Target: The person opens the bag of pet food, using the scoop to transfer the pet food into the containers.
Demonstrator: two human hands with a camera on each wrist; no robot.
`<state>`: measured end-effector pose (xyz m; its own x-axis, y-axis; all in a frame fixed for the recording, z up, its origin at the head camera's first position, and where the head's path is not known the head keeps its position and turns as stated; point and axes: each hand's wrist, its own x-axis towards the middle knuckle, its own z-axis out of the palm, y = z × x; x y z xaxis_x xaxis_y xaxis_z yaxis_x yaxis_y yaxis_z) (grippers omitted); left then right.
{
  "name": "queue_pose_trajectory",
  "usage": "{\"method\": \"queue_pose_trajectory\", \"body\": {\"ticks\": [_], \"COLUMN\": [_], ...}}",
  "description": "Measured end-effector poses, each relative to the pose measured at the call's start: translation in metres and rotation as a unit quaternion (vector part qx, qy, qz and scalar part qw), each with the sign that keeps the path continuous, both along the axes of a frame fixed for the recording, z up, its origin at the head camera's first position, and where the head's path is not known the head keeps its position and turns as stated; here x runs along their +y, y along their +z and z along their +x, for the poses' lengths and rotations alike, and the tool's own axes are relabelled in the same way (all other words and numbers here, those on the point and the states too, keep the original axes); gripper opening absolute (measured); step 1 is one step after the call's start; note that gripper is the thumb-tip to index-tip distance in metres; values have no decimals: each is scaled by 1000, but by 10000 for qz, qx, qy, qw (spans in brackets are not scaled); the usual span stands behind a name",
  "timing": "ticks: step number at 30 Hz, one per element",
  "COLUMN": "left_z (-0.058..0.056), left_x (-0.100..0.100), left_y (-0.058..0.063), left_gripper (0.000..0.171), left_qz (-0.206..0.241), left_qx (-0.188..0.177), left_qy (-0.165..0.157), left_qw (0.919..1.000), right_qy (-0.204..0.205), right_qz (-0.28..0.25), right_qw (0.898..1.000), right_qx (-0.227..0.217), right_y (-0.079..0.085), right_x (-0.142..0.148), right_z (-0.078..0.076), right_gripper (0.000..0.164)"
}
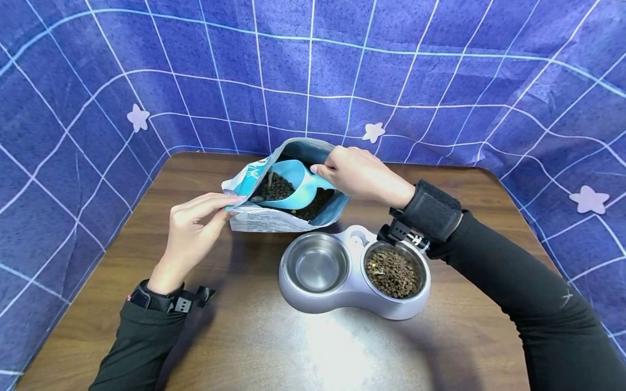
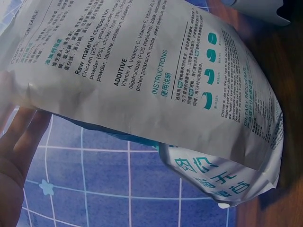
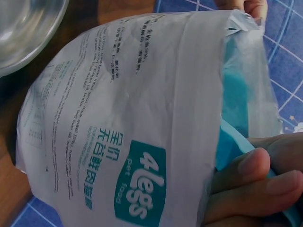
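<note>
Blue cloth [image 1: 283, 70] printed with a grid of pale lines rises behind a brown wood-grain table [image 1: 244, 336], and on that table, toward its far edge, stands the white and teal printed pet-food bag [image 1: 269, 220] with its mouth spread wide. Inside the bag's mouth sits a light blue plastic scoop [image 1: 305, 193], its bowl partly filled with small dark brown kibble [image 1: 276, 187]; more kibble shows in the bag just beside the scoop. At the right of the bag's mouth, the right hand [image 1: 364, 174] grips the scoop's handle, fingers curled round it. On the bag's left corner, the left hand [image 1: 195, 220] pinches the rim between thumb and fingers. Teal and black lettering covers the bag's sides, and the right wrist view shows a teal label reading "4Legs pet food"

Just in front of the bag rests a pale lilac double-bowl stand [image 1: 359, 301]. Its left round steel bowl [image 1: 318, 263], nearer the bag, shows a shiny bottom; its right round steel bowl [image 1: 421, 266], farther from the bag, holds a heap of brown kibble with a few yellowish bits. Long black sleeves [image 1: 508, 288] and black wrist straps [image 1: 430, 209] cover the person's arms on either side of the bag. Beyond the bag, pale star shapes [image 1: 374, 132] dot the cloth
</note>
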<state>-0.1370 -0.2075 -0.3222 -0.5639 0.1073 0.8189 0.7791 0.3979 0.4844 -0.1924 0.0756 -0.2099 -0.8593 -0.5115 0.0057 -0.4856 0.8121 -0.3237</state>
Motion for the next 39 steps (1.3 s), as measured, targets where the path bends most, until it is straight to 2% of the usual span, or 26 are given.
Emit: {"method": "queue_pose_trajectory", "body": {"ticks": [6, 15, 20, 23, 26, 30, 33, 39], "left_z": [0, -1, -3, -3, -3, -2, -2, -2], "left_x": [0, 0, 0, 0, 0, 0, 1, 0], "left_y": [1, 1, 0, 0, 1, 3, 3, 4], "left_gripper": [33, 33, 11, 18, 11, 29, 34, 34], "left_qz": [-33, 3, 31, 54, 37, -10, -7, -19], "left_qx": [-6, -4, 38, 57, 36, 13, 16, 15], "left_qy": [-15, -77, -197, -250, -241, -195, -194, -139], "left_qw": [10000, 10000, 9998, 9997, 9997, 9998, 9998, 9999], "right_qy": [99, -78, -206, -205, -145, -128, -115, -170], "right_qz": [-117, -361, -384, -388, -472, -531, -543, -773], "right_qw": [9998, 9993, 9990, 9990, 9986, 9983, 9983, 9950], "right_qx": [130, 25, -75, -125, -178, -185, -197, -614], "right_y": [2, 5, 7, 8, 9, 12, 13, 15], "right_x": [13, 29, 35, 38, 42, 45, 48, 54], "right_z": [3, 8, 9, 10, 11, 14, 14, 14], "right_gripper": [56, 53, 52, 53, 54, 54, 54, 52]}}
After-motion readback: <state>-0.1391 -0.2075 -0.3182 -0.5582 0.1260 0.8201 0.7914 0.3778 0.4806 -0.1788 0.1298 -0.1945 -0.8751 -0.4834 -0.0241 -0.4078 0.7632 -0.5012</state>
